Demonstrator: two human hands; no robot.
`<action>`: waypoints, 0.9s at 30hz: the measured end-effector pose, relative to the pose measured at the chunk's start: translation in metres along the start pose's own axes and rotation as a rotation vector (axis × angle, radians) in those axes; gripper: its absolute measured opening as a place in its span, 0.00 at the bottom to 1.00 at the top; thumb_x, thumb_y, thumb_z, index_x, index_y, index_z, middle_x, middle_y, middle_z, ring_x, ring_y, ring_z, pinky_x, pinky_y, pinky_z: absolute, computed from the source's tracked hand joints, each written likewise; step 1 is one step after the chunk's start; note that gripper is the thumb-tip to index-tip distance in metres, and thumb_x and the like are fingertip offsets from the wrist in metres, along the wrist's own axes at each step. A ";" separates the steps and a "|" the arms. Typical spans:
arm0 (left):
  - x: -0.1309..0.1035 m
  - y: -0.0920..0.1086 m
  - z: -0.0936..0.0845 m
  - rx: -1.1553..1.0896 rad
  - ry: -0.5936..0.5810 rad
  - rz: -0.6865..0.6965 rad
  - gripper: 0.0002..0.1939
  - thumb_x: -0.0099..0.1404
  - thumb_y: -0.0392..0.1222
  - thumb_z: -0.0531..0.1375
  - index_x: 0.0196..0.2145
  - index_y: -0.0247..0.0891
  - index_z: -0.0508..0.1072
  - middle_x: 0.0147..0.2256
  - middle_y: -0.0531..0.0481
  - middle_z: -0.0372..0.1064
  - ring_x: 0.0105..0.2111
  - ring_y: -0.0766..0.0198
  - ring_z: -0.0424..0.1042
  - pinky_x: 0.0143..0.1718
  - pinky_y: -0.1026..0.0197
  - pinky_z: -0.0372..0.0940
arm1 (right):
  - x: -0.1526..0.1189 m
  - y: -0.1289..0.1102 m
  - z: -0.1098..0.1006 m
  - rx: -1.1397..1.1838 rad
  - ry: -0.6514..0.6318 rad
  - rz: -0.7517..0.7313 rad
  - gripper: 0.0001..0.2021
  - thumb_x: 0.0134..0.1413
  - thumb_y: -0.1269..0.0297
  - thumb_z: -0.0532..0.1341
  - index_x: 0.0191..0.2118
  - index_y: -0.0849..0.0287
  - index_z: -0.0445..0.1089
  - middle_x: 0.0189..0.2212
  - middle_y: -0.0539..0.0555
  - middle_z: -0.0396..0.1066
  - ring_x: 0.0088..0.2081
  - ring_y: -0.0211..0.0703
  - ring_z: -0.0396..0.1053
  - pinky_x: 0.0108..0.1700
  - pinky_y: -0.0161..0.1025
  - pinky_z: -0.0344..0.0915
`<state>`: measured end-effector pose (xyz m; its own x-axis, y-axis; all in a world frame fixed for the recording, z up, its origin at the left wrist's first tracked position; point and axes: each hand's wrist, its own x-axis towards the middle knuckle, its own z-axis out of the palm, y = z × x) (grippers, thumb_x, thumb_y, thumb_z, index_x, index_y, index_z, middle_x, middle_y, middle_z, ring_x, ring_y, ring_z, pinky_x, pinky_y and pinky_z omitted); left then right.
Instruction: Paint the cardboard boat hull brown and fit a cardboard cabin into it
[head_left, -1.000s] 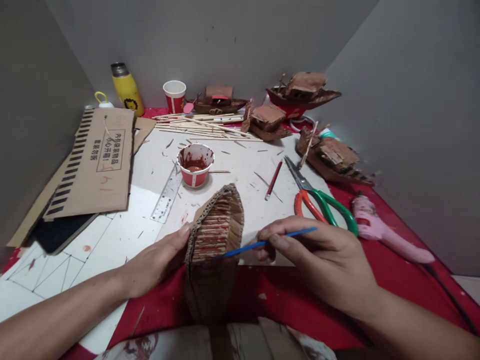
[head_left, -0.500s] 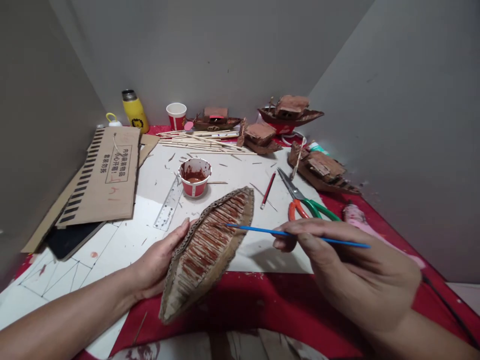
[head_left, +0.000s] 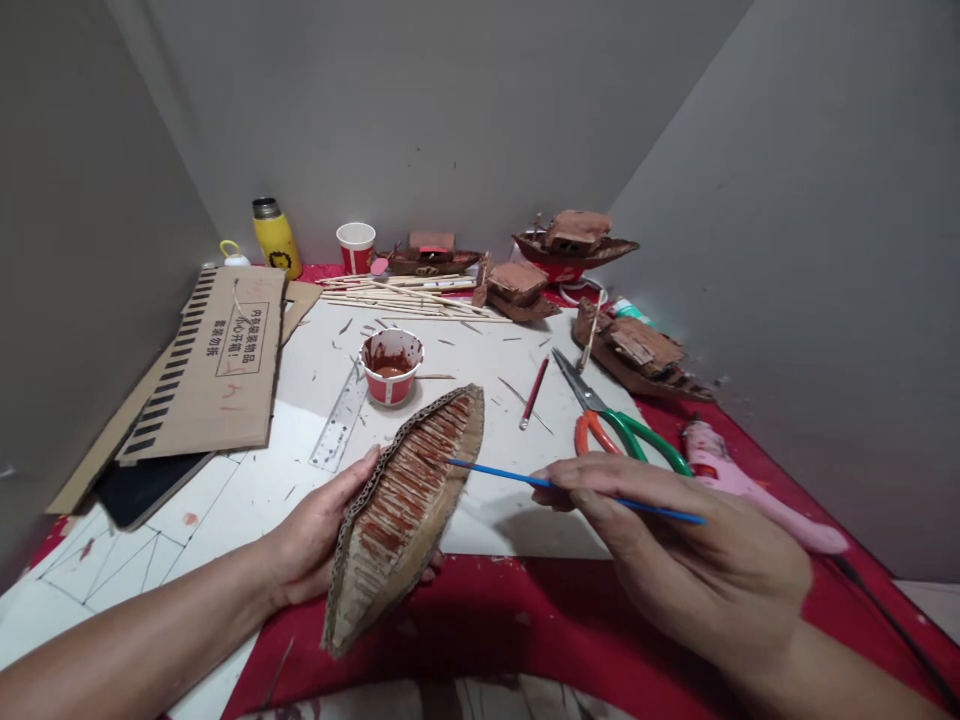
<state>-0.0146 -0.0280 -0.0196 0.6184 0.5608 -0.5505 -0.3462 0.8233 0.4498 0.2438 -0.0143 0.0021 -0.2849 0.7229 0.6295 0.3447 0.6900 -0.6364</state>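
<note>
A cardboard boat hull [head_left: 405, 500] with ribbed strips, partly coated in reddish-brown paint, is tilted in my left hand [head_left: 315, 535]. The thumb lies along its left edge and fingertips show under its right side. My right hand [head_left: 675, 550] pinches a thin blue paintbrush [head_left: 502, 474], whose tip touches the ribbed inside near the hull's upper right. Behind the hull stands a red and white paper cup [head_left: 391, 385] with brown paint inside.
Orange and green scissors [head_left: 600, 405], a red pencil [head_left: 535, 393] and a pink glue gun [head_left: 739, 485] lie to the right. A clear ruler [head_left: 337, 420] and cardboard sheets [head_left: 217, 370] are left. Behind are wooden sticks [head_left: 405, 300], several brown model boats [head_left: 637, 350] and a yellow bottle [head_left: 275, 240].
The brush and my right hand have moved slightly left and down. The hull has turned a little, and fingertips of my left hand now show at its right side.
</note>
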 end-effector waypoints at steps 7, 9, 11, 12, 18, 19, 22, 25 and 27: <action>0.000 -0.001 0.000 -0.005 0.021 0.035 0.37 0.67 0.64 0.47 0.43 0.25 0.78 0.36 0.33 0.79 0.35 0.54 0.79 0.39 0.57 0.71 | 0.001 0.002 0.000 -0.001 -0.057 -0.065 0.18 0.56 0.78 0.61 0.48 0.49 0.71 0.35 0.51 0.80 0.37 0.44 0.79 0.38 0.40 0.77; 0.001 0.000 -0.001 -0.019 0.019 0.040 0.37 0.67 0.65 0.47 0.44 0.25 0.78 0.35 0.33 0.79 0.34 0.54 0.79 0.39 0.57 0.71 | 0.001 0.002 -0.001 0.003 -0.052 -0.050 0.20 0.55 0.79 0.61 0.49 0.48 0.71 0.35 0.50 0.79 0.37 0.43 0.78 0.39 0.39 0.76; 0.001 0.000 0.000 -0.022 0.019 0.029 0.37 0.67 0.65 0.47 0.44 0.26 0.78 0.36 0.34 0.79 0.34 0.54 0.79 0.39 0.57 0.72 | 0.002 0.001 0.000 0.004 -0.062 -0.056 0.20 0.55 0.80 0.61 0.49 0.49 0.71 0.36 0.51 0.79 0.38 0.43 0.78 0.40 0.39 0.76; 0.001 0.000 0.000 -0.019 0.022 0.022 0.37 0.67 0.65 0.47 0.43 0.26 0.78 0.36 0.34 0.79 0.34 0.54 0.79 0.39 0.57 0.72 | 0.002 0.001 0.000 0.004 -0.073 -0.071 0.20 0.55 0.81 0.61 0.49 0.50 0.71 0.36 0.51 0.79 0.39 0.43 0.78 0.41 0.39 0.76; 0.001 0.001 0.000 -0.015 0.064 0.030 0.35 0.66 0.65 0.49 0.43 0.27 0.78 0.36 0.35 0.79 0.33 0.54 0.79 0.38 0.57 0.72 | 0.004 -0.002 -0.001 0.003 -0.091 -0.074 0.19 0.54 0.80 0.61 0.47 0.50 0.72 0.35 0.52 0.80 0.37 0.44 0.79 0.39 0.39 0.77; 0.001 0.001 -0.001 -0.027 0.074 0.046 0.35 0.66 0.65 0.50 0.44 0.28 0.78 0.36 0.35 0.79 0.33 0.54 0.79 0.38 0.56 0.72 | 0.003 -0.003 -0.003 0.006 -0.079 -0.061 0.18 0.54 0.79 0.61 0.47 0.50 0.72 0.35 0.51 0.79 0.37 0.44 0.79 0.39 0.39 0.77; 0.003 0.002 -0.003 -0.077 0.094 0.110 0.32 0.67 0.63 0.51 0.45 0.31 0.77 0.38 0.38 0.79 0.33 0.53 0.79 0.37 0.54 0.72 | 0.000 -0.008 -0.007 0.043 -0.070 -0.029 0.18 0.56 0.78 0.61 0.47 0.50 0.72 0.35 0.51 0.79 0.38 0.44 0.78 0.40 0.38 0.76; 0.005 0.001 -0.003 -0.140 0.102 0.195 0.26 0.67 0.60 0.54 0.42 0.35 0.78 0.36 0.42 0.80 0.32 0.54 0.79 0.38 0.53 0.73 | -0.001 -0.014 -0.005 0.114 -0.159 -0.030 0.16 0.60 0.77 0.59 0.48 0.50 0.71 0.35 0.51 0.79 0.38 0.42 0.78 0.40 0.37 0.76; 0.006 0.001 -0.002 -0.169 0.125 0.260 0.22 0.67 0.57 0.55 0.42 0.36 0.79 0.36 0.44 0.80 0.33 0.57 0.79 0.40 0.56 0.73 | 0.000 -0.017 0.000 0.148 -0.228 -0.057 0.14 0.61 0.76 0.58 0.48 0.51 0.71 0.34 0.52 0.79 0.37 0.40 0.78 0.39 0.34 0.76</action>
<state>-0.0123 -0.0241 -0.0238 0.4067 0.7516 -0.5193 -0.5994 0.6485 0.4692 0.2377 -0.0259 0.0129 -0.5000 0.6606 0.5600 0.1929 0.7153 -0.6717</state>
